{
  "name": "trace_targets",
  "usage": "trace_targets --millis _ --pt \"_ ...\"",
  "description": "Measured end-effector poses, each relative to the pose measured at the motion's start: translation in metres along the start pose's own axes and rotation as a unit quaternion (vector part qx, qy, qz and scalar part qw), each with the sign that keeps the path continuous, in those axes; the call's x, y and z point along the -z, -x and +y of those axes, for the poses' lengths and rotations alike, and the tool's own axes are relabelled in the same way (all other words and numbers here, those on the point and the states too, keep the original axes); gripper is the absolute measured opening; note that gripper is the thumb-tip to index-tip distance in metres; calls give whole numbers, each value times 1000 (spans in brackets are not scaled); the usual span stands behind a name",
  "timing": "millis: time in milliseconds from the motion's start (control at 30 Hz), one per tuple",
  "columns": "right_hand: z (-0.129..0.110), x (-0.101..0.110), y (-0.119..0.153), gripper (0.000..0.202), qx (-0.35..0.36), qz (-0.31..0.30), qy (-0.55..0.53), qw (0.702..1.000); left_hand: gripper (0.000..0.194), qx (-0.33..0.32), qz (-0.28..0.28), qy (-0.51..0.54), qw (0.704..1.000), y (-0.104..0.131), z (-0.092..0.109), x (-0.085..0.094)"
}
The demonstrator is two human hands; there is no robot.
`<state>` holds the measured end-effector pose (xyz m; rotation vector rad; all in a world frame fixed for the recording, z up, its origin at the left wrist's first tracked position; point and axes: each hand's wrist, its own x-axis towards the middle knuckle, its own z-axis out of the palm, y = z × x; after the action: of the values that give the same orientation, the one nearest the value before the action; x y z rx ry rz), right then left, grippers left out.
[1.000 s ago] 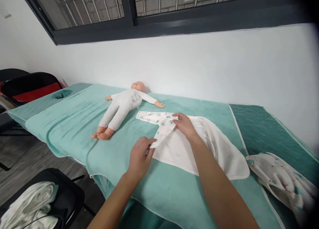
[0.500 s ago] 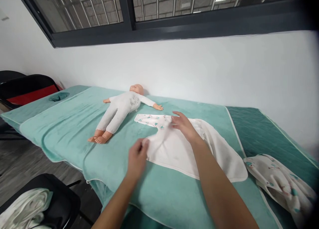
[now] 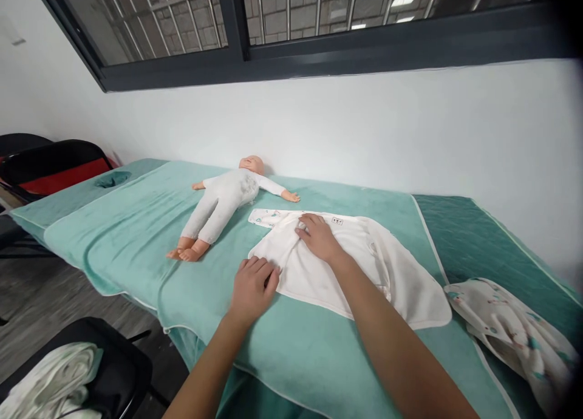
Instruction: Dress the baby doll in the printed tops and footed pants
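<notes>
A white baby top [image 3: 332,279] lies spread out, with a small label near its upper edge and a patterned sleeve [image 3: 264,217] at its left. My right hand [image 3: 317,237] rests open on the upper part of the cloth, fingers stretched over a fold. At the garment's left edge, my left hand [image 3: 255,288] lies palm down with fingers bent and thumb apart. Part of the edge is hidden beneath it. Beyond the top, a baby doll [image 3: 225,194] in a white suit lies on its back, one arm reaching towards the sleeve.
A green towel-like cover [image 3: 122,231] drapes the bed along the wall. Crumpled patterned fabric [image 3: 510,328] lies at the right. Folded cloths [image 3: 54,379] sit on a black chair [image 3: 121,361] at lower left. More chairs [image 3: 59,164] stand beyond the bed's left end.
My right hand has come down onto the cloth and moved slightly left. The garment's left front now covers more of the patterned sleeve, and the label shows. My left hand has flattened out.
</notes>
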<state>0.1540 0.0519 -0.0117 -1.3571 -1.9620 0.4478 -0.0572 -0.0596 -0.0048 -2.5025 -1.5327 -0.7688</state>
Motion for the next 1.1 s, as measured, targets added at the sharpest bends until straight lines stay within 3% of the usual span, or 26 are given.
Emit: trace_targets --millis 133,233,367,500,700,833,900,1000,1033,1100 --pt "-3 -2 0 46 -5 -22 85 996 37 -14 1 -15 1000 0 -3 -2" --pt "-3 -4 -3 56 -23 -56 152 987 28 -14 9 0 1000 0 -3 -2" --pt "-1 -3 -6 65 -27 -83 150 985 25 -42 8 43 998 1 -2 2" --pt "-9 0 3 67 -19 -69 146 987 24 -48 2 89 995 2 -6 4" --pt "-41 9 62 62 26 -114 112 987 35 -61 -41 103 992 -2 -12 -2" --pt "-46 45 107 55 53 -159 -18 986 34 -52 -29 108 992 -2 -15 -7" --pt "-31 73 121 49 14 -109 -58 992 32 -46 -17 117 992 -2 -16 -8" --pt "9 115 133 41 -76 53 -10 996 28 -12 4 133 991 -6 -9 -9" --pt "24 127 137 40 -127 100 34 986 27 5 7 137 991 -9 -4 -9" --pt "47 145 145 40 -237 129 146 952 28 44 7 155 987 -18 12 -11"
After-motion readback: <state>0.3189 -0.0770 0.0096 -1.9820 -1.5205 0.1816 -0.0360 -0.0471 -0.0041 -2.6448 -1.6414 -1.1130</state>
